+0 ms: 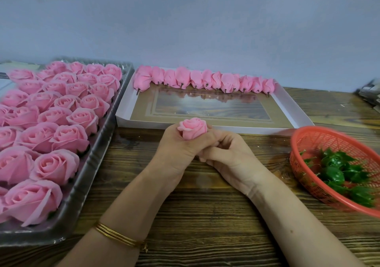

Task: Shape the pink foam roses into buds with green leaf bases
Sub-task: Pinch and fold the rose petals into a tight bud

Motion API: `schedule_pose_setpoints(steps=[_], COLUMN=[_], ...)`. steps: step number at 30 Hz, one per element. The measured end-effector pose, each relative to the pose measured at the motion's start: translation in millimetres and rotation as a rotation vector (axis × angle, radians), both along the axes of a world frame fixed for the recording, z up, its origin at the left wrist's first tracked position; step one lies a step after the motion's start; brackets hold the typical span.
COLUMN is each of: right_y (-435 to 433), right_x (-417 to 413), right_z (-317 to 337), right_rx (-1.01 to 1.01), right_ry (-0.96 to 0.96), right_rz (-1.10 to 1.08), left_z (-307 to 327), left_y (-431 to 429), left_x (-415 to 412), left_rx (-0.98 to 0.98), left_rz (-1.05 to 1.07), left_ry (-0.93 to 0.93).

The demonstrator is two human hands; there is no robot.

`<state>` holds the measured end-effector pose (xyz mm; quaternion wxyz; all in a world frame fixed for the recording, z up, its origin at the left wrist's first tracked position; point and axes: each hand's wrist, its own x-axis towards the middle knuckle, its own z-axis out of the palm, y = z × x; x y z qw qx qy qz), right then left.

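We squeeze one pink rose [192,130] into a bud, with most of the batch left to shape.
Our left hand [174,149] has its fingers clamped round the rose above the table [205,215]. Our right hand [230,155] curls in beneath, and we cannot tell whether it pinches the base. One row of closed buds [205,80] lines the white box [296,110], a tray [115,110] holds many open roses [61,123], and leaf bases [337,170] wait in the red basket [296,143].
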<state>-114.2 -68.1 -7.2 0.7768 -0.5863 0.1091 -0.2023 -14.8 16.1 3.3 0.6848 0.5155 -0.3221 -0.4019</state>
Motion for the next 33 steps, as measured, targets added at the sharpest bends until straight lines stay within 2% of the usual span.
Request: schedule_pose_setpoints(steps=[7,17,21,26,33], right_y=[-4.2,1.8,1.3,-0.9,1.2], right_x=[-0.8,2.8,1.6,0.7,2.5], right_z=[-0.3,-3.8,-1.1,1.3,-2.4], right_rx=[0.136,-0.034,-0.007,0.158,0.081], right_ry=[0.083,0.072,0.077,0.09,0.065], right_rz=[0.045,-0.107,-0.08,0.017,-0.054], left_z=[-0.3,-8.7,-7.4,-4.0,-2.8], left_y=[-0.3,-3.3,-2.7,-1.9,-2.5], left_x=[0.7,1.7,3.1,1.5,0.7], left_rx=[0.034,0.006,-0.001,0.008,0.028], left_rz=[0.004,0.106,0.044,0.022,0.042], left_ry=[0.051,-0.033,-0.023,0.037,0.065])
